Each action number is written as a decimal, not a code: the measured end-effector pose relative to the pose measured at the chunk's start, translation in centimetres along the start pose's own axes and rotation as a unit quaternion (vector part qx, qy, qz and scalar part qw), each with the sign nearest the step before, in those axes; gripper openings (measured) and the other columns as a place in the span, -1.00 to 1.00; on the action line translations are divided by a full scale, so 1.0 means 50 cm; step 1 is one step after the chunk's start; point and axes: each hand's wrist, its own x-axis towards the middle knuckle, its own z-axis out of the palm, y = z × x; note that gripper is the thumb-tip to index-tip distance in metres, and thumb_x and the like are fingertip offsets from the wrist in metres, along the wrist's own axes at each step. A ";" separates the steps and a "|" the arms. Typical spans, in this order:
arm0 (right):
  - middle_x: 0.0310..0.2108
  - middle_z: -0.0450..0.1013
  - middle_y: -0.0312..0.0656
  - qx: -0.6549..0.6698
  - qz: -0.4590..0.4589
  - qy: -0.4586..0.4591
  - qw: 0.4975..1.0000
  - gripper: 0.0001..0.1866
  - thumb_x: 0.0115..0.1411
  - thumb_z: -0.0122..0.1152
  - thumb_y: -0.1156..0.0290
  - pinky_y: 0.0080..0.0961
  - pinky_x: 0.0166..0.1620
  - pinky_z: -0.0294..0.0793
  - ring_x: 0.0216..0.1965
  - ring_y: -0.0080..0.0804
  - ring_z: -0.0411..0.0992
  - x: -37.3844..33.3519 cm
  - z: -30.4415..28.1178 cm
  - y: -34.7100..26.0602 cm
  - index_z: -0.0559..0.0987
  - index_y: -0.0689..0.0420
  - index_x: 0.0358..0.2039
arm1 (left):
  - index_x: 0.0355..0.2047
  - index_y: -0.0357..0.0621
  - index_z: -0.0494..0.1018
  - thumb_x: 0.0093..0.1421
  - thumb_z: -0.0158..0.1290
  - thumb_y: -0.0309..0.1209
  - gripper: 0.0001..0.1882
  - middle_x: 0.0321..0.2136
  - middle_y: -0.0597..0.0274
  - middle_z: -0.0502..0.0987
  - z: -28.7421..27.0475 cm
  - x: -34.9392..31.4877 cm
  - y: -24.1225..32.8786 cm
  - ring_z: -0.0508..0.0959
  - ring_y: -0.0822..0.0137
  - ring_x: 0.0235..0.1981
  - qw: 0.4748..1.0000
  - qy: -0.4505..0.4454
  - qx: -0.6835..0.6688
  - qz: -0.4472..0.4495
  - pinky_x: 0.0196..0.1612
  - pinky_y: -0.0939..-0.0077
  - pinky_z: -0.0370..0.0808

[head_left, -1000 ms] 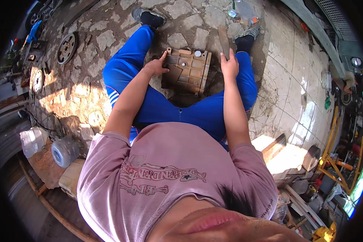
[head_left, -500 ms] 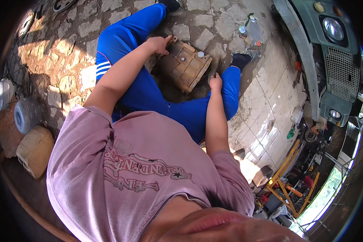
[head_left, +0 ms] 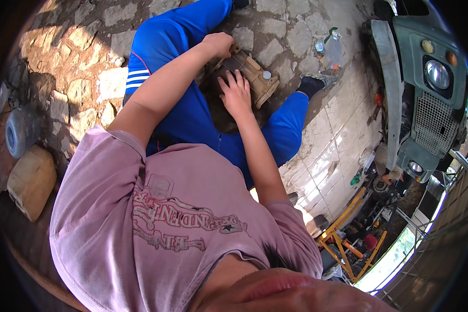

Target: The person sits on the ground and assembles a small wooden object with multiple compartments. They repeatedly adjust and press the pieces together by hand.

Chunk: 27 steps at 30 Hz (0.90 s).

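The casing point(head_left: 257, 78) sits on the floor point(head_left: 269, 52) between the legs point(head_left: 286, 132). The right hand point(head_left: 236, 94) lies on it, fingers spread; the left hand point(head_left: 218, 44) curls at its corner, grip unclear.

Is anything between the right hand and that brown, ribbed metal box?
Nothing visible: the bare right hand appears to rest directly on the brown, ribbed, boxy metal casing. The bare left hand is at the casing's upper-left corner, not between them.
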 end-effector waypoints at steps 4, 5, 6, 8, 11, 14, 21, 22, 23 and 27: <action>0.28 0.45 -0.23 -0.052 -0.019 -0.005 0.998 -0.50 0.15 0.42 0.38 0.25 0.50 0.05 0.43 -0.06 0.24 -0.003 0.047 0.019 0.68 -0.11 0.15 | 0.19 0.08 0.58 0.15 0.30 -0.15 -0.43 -0.02 0.04 0.69 0.005 0.004 -0.005 0.67 -0.01 0.06 1.000 0.006 -0.019 -0.016 0.08 0.03 0.64; 0.26 0.47 -0.25 -0.048 -0.018 -0.001 0.999 -0.54 0.14 0.42 0.39 0.27 0.50 0.05 0.42 -0.07 0.25 -0.011 0.052 0.024 0.70 -0.10 0.10 | 0.20 0.08 0.57 0.15 0.30 -0.14 -0.42 -0.01 0.03 0.69 0.004 0.006 -0.007 0.67 -0.01 0.06 1.000 0.002 -0.022 -0.019 0.08 0.03 0.64; 0.23 0.49 -0.27 -0.043 -0.016 0.004 0.999 -0.58 0.14 0.41 0.40 0.30 0.49 0.04 0.41 -0.08 0.26 -0.021 0.055 0.033 0.72 -0.09 0.06 | 0.21 0.09 0.56 0.16 0.29 -0.14 -0.41 0.00 0.03 0.69 0.006 0.006 -0.007 0.67 -0.01 0.06 0.999 -0.001 -0.025 -0.023 0.09 0.03 0.64; 0.14 0.56 -0.35 -0.021 -0.021 0.019 0.999 -0.74 0.15 0.39 0.41 0.34 0.48 0.04 0.38 -0.15 0.31 -0.023 0.053 0.033 0.77 -0.05 -0.12 | 0.22 0.08 0.56 0.17 0.28 -0.12 -0.41 0.00 0.02 0.69 0.003 0.010 -0.006 0.67 -0.02 0.06 0.999 -0.002 -0.030 -0.028 0.09 0.04 0.64; 0.09 0.56 -0.35 -0.025 -0.020 0.026 0.999 -0.76 0.16 0.36 0.43 0.31 0.48 0.07 0.30 -0.21 0.38 -0.023 0.056 0.034 0.77 -0.04 -0.14 | 0.24 0.07 0.55 0.19 0.26 -0.09 -0.39 0.00 0.02 0.69 -0.008 0.008 0.009 0.67 -0.02 0.07 0.999 0.004 -0.039 -0.027 0.10 0.03 0.63; 0.01 0.57 -0.32 -0.009 -0.015 0.062 0.998 -0.74 0.19 0.26 0.47 0.19 0.48 0.13 0.18 -0.25 0.43 -0.018 0.065 0.033 0.77 -0.03 -0.13 | 0.26 0.04 0.53 0.20 0.25 -0.07 -0.37 0.01 0.01 0.68 -0.011 0.006 0.008 0.66 -0.02 0.07 0.999 0.002 -0.040 -0.024 0.10 0.03 0.63; -0.01 0.47 -0.14 0.052 -0.004 0.025 0.998 -0.55 0.26 0.09 0.50 -0.05 0.36 0.31 0.08 -0.10 0.43 -0.007 0.067 0.029 0.67 -0.03 0.15 | 0.18 0.05 0.59 0.22 0.23 -0.05 -0.45 0.03 0.03 0.69 -0.010 0.013 -0.009 0.67 0.00 0.08 1.000 0.012 -0.024 -0.003 0.10 0.06 0.65; -0.04 0.44 -0.09 0.054 0.018 0.078 0.995 -0.49 0.22 0.12 0.57 -0.03 0.22 0.38 0.07 -0.06 0.42 -0.005 0.067 0.026 0.66 -0.02 0.17 | 0.24 0.04 0.54 0.21 0.25 -0.04 -0.38 0.05 0.01 0.68 -0.012 0.014 -0.007 0.66 -0.01 0.10 1.000 0.001 -0.018 -0.009 0.12 0.06 0.63; -0.06 0.44 -0.10 0.045 0.030 0.064 0.996 -0.49 0.22 0.15 0.57 -0.04 0.20 0.39 0.06 -0.06 0.42 -0.010 0.075 0.035 0.66 -0.02 0.18 | 0.31 0.03 0.49 0.20 0.26 -0.03 -0.31 0.06 0.00 0.67 -0.005 0.015 -0.008 0.64 -0.02 0.12 1.000 -0.008 -0.010 -0.019 0.15 0.06 0.61; -0.16 0.44 -0.14 0.047 0.074 0.026 0.996 -0.48 0.14 0.29 0.55 -0.10 0.13 0.40 0.02 -0.09 0.44 -0.037 0.089 0.054 0.67 -0.04 0.15 | 0.33 0.04 0.47 0.22 0.25 -0.02 -0.30 0.09 -0.02 0.65 -0.017 0.016 0.007 0.62 -0.03 0.15 0.999 -0.035 -0.003 -0.011 0.21 0.06 0.57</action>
